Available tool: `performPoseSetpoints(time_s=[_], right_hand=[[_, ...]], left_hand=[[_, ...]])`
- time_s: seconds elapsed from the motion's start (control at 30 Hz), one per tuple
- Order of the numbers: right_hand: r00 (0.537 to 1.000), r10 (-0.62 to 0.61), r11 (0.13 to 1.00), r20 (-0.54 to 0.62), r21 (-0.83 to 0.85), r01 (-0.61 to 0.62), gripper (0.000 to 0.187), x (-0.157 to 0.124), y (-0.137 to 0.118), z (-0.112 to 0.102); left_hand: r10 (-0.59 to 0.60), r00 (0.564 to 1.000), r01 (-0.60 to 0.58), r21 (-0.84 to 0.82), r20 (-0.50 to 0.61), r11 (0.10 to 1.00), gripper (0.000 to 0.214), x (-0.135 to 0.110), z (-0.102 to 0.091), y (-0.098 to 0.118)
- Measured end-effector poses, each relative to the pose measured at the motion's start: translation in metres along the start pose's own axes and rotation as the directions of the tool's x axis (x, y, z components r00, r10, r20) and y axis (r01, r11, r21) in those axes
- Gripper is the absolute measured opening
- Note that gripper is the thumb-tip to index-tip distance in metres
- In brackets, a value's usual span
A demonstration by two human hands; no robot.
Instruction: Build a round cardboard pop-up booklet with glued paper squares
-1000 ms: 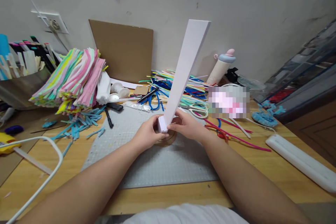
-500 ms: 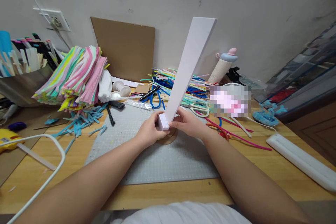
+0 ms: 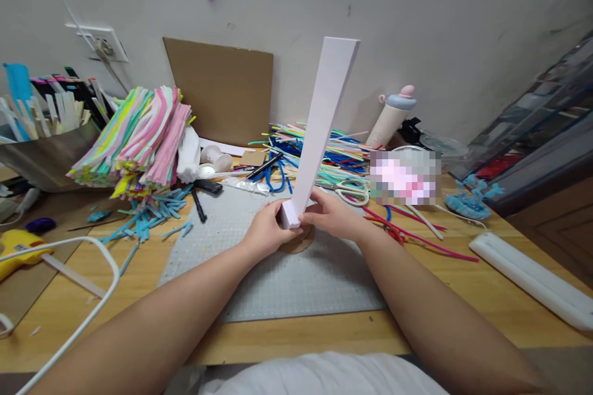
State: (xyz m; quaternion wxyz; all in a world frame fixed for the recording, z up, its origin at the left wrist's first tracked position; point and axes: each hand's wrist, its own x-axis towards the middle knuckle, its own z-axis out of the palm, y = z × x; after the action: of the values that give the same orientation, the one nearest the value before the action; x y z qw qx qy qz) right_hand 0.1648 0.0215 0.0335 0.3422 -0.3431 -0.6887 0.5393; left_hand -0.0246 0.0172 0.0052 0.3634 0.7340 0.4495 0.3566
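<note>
A long white folded paper strip point(image 3: 319, 123) stands nearly upright over the grey cutting mat point(image 3: 278, 271), its top leaning slightly right. My left hand point(image 3: 264, 231) pinches its lower end from the left. My right hand point(image 3: 331, 213) pinches the same end from the right. Under the hands a small brown cardboard disc point(image 3: 299, 239) lies on the mat, partly hidden.
A pile of pastel pipe cleaners point(image 3: 134, 136) sits at the left, cut blue pieces point(image 3: 148, 216) before it. Loose coloured pipe cleaners point(image 3: 343, 154) and scissors point(image 3: 349, 192) lie behind. A cardboard sheet point(image 3: 220, 89) leans on the wall. A yellow glue gun point(image 3: 18, 247) and white cable point(image 3: 88, 302) are left.
The strip's top has swung left, so it stands more upright than before. Both hands keep their grip on its lower end at about the same spot.
</note>
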Motion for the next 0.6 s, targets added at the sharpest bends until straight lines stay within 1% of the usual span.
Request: performPoseSetpoints(time_s=[0.03,0.1,0.13,0.17,0.2,0.23,0.27,0.3,0.33,0.43,0.5,0.6], right_hand=[[1.0,0.007,1.0,0.012,-0.011,-0.007,0.056,-0.001,-0.004,-0.002],[0.999,0.036,0.995,0.013,-0.098,-0.035,0.056,-0.008,-0.016,-0.011],[0.998,0.062,0.976,-0.019,-0.209,-0.064,0.057,-0.013,-0.023,-0.018],[0.992,0.083,0.929,-0.094,-0.352,-0.111,0.055,-0.019,-0.029,-0.026],[0.973,0.072,0.858,-0.217,-0.484,-0.172,0.05,-0.026,-0.034,-0.034],[0.95,0.063,0.745,-0.305,-0.619,-0.248,0.043,-0.035,-0.037,-0.042],[0.915,0.075,0.597,-0.396,-0.717,-0.36,0.036,-0.044,-0.038,-0.049],[0.886,0.099,0.523,-0.453,-0.734,-0.434,0.032,-0.054,-0.037,-0.055],[0.866,0.136,0.475,-0.481,-0.736,-0.483,0.027,-0.064,-0.033,-0.058],[0.825,0.228,0.377,-0.516,-0.735,-0.564,0.019,-0.089,-0.015,-0.056],[0.812,0.257,0.351,-0.523,-0.732,-0.583,0.023,-0.099,-0.003,-0.051],[0.802,0.252,0.352,-0.541,-0.721,-0.597,0.029,-0.105,0.008,-0.046]], left_hand=[[0.002,1.0,-0.002,0.02,-0.01,1.0,0.055,0.0,0.0,0.0],[0.007,1.0,-0.006,0.057,-0.025,0.998,0.054,0.0,-0.001,0.001],[0.009,1.0,-0.007,0.071,-0.028,0.997,0.053,0.0,-0.001,0.0],[0.011,0.999,-0.008,0.082,-0.031,0.997,0.052,0.0,-0.001,0.0],[0.012,0.999,-0.009,0.09,-0.033,0.996,0.052,0.0,-0.001,0.0],[0.012,0.999,-0.009,0.096,-0.035,0.995,0.052,0.0,-0.001,-0.001],[0.012,0.999,-0.008,0.1,-0.036,0.995,0.053,0.0,-0.001,-0.002],[0.01,0.999,-0.007,0.102,-0.038,0.995,0.054,0.0,-0.001,-0.003],[0.008,0.999,-0.005,0.101,-0.039,0.995,0.056,0.0,-0.001,-0.004],[0.004,0.999,0.0,0.096,-0.041,0.995,0.059,-0.001,0.0,-0.007],[0.003,0.999,0.001,0.093,-0.041,0.996,0.059,-0.001,0.001,-0.008],[0.0,0.999,0.004,0.094,-0.044,0.996,0.058,0.0,0.001,-0.008]])
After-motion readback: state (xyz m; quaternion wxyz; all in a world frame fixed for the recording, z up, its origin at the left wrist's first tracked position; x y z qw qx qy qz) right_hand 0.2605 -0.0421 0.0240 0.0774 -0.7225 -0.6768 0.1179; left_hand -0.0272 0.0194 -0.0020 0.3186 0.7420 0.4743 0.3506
